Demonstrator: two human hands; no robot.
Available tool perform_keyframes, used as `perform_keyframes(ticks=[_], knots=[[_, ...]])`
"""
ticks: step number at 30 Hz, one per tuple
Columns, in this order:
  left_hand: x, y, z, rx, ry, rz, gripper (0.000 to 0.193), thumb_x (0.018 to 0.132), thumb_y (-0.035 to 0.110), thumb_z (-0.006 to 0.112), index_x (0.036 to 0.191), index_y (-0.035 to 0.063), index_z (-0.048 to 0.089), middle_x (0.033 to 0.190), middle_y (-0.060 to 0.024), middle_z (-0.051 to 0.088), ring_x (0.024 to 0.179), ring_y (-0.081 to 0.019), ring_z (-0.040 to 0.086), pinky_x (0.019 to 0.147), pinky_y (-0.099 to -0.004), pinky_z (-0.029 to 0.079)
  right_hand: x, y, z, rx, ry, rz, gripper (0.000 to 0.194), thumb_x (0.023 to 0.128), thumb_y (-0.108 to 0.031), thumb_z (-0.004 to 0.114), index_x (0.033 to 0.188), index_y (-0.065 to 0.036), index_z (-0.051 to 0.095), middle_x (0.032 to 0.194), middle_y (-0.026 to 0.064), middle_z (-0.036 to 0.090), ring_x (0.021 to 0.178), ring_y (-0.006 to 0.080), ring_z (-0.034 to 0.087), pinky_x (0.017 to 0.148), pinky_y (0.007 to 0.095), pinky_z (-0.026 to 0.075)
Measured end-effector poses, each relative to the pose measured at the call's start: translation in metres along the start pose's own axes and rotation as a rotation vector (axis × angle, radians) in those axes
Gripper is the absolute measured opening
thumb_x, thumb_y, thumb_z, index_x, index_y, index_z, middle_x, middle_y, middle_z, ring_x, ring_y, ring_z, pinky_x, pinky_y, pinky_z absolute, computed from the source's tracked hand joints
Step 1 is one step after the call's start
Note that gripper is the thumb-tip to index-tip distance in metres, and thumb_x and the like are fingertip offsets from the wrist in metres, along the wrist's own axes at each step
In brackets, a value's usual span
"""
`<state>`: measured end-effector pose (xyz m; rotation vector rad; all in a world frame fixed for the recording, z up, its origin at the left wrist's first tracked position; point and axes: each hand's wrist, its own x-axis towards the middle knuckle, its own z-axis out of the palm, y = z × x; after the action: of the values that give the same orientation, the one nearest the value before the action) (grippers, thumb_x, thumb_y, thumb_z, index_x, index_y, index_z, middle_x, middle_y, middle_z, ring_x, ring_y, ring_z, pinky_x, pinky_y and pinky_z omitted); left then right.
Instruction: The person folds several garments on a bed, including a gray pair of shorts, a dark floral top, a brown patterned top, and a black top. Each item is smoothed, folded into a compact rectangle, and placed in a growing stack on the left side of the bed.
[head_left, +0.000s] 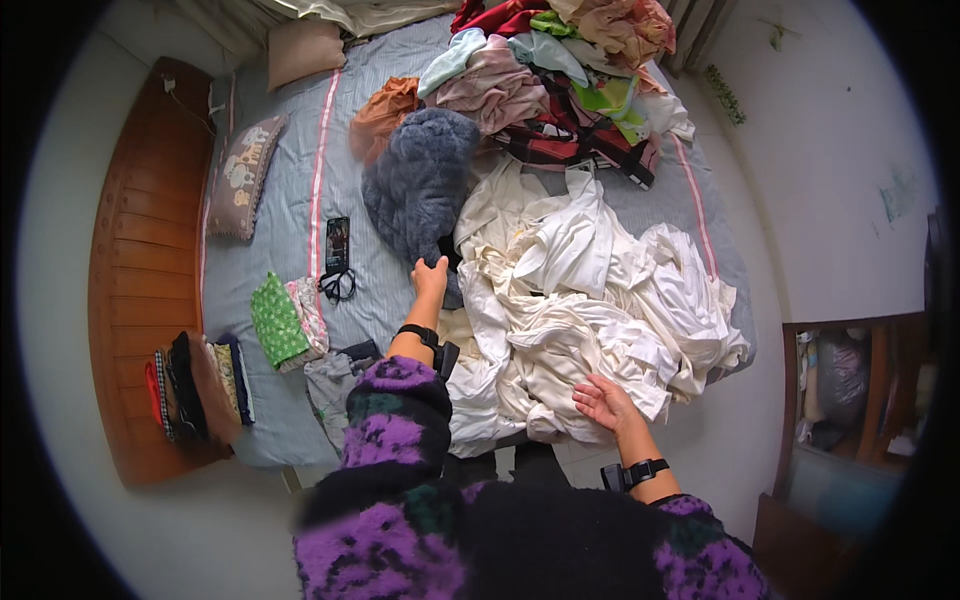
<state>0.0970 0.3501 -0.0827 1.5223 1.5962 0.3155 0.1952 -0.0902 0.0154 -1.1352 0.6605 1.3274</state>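
Observation:
My left hand (430, 277) grips the near end of a fluffy dark grey-blue garment (420, 176), which stretches away from me across the bed. Beside it spreads a large heap of crumpled white clothes (570, 322). My right hand (602, 403) is over the near edge of that heap, palm turned up and fingers apart, holding nothing. Whether it touches the white cloth I cannot tell. Behind the fluffy garment lies a mixed pile of coloured clothes (491, 82), with an orange cloth (384, 112) at its left and red-black plaid fabric (547, 120) lower down.
A smartphone (337, 244) and a coiled black cable (339, 286) lie on the bed (292, 172). Folded green cloth (277, 319) and a grey garment (328, 390) sit nearer me. A row of folded clothes (199, 386) stands by the wooden headboard (142, 300). Two pillows (244, 176) rest farther back.

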Motion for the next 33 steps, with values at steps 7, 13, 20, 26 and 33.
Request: perform_keyframes(ticks=[7, 13, 20, 26, 33], knots=[[-0.004, 0.023, 0.013, 0.054, 0.127, -0.078, 0.085, 0.078, 0.041, 0.069, 0.141, -0.0024, 0.03, 0.138, -0.0297, 0.038, 0.128, -0.0424, 0.037, 0.106, -0.0442, 0.033, 0.028, -0.028, -0.016, -0.026, 0.03, 0.121, 0.029, 0.093, -0.023, 0.056, 0.116, -0.009, 0.047, 0.11, 0.0189, 0.061, 0.091, 0.0329, 0.062, 0.079, 0.045, 0.052], [0.035, 0.001, 0.014, -0.118, 0.151, -0.061, 0.051, 0.084, 0.015, 0.057, 0.132, 0.0011, 0.047, 0.124, -0.0237, 0.055, 0.114, -0.0379, 0.053, 0.098, -0.0383, 0.041, 0.043, -0.034, 0.003, -0.064, -0.032, 0.145, 0.027, 0.093, -0.023, 0.056, 0.116, -0.008, 0.05, 0.108, 0.0188, 0.063, 0.09, 0.032, 0.064, 0.076, 0.0434, 0.054], [0.011, 0.045, -0.051, -1.153, -0.031, 0.13, 0.038, 0.084, -0.002, 0.044, 0.121, -0.002, 0.055, 0.118, -0.0114, 0.06, 0.109, -0.0227, 0.055, 0.096, -0.0333, 0.042, 0.043, -0.041, 0.032, -0.105, -0.099, 0.154, 0.03, 0.095, -0.023, 0.054, 0.12, -0.008, 0.049, 0.106, 0.0174, 0.064, 0.087, 0.0299, 0.065, 0.075, 0.0424, 0.055], [-0.045, 0.117, -0.148, -1.296, -0.282, 0.296, 0.032, 0.087, 0.006, 0.046, 0.116, -0.0005, 0.058, 0.115, -0.0108, 0.061, 0.105, -0.024, 0.059, 0.096, -0.0348, 0.044, 0.023, -0.046, 0.059, -0.145, -0.254, 0.088, 0.033, 0.094, -0.024, 0.055, 0.122, -0.007, 0.047, 0.11, 0.0194, 0.063, 0.092, 0.0319, 0.065, 0.076, 0.0423, 0.055], [-0.154, 0.173, -0.257, -1.24, -0.288, 0.572, 0.035, 0.075, 0.006, 0.055, 0.107, -0.006, 0.062, 0.107, -0.0119, 0.064, 0.098, -0.0218, 0.063, 0.089, -0.0334, 0.05, -0.017, -0.054, 0.115, -0.182, -0.532, -0.024, 0.039, 0.096, -0.029, 0.052, 0.127, -0.008, 0.047, 0.113, 0.0172, 0.062, 0.096, 0.0309, 0.064, 0.08, 0.0415, 0.054]])
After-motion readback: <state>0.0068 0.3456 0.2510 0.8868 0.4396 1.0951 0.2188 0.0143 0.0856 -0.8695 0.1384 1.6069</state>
